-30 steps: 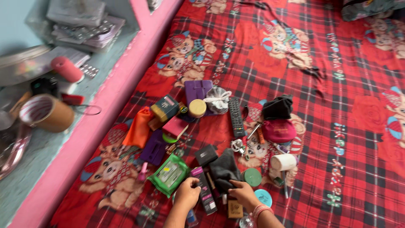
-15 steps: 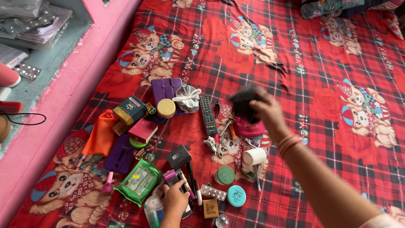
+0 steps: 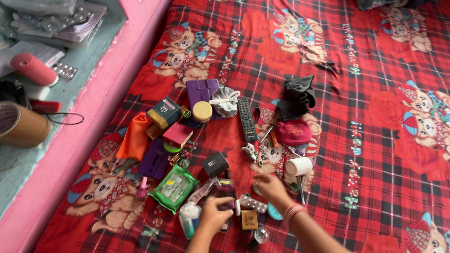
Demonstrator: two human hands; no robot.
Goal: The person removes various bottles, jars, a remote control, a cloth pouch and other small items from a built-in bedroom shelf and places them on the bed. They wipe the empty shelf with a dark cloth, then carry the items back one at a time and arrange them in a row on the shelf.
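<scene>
Small toiletries lie scattered on a red checked bedsheet (image 3: 375, 154) with teddy-bear prints. My left hand (image 3: 213, 216) closes around a dark maroon box (image 3: 225, 194) at the near edge of the pile, beside a clear bottle (image 3: 190, 219) and a green wipes pack (image 3: 173, 187). My right hand (image 3: 272, 187) hovers with fingers apart over the items just right of it, above a pill blister strip (image 3: 253, 204), a small brown box (image 3: 249, 219) and a teal lid (image 3: 275, 213). Both hands are motion-blurred. A dark grey cloth (image 3: 297, 96) lies farther off, above a pink pouch (image 3: 293, 132).
Also on the sheet are a black remote (image 3: 246, 119), a white roll (image 3: 298, 166), a small black box (image 3: 214, 164), an orange pouch (image 3: 133, 140) and a purple case (image 3: 204, 89). A pink ledge (image 3: 93, 117) runs along the left, with a shelf holding a cup (image 3: 21, 126) and papers.
My right hand carried the dark grey cloth up to the far side of the pile, left it there and came back near. My left hand stayed on the maroon box.
</scene>
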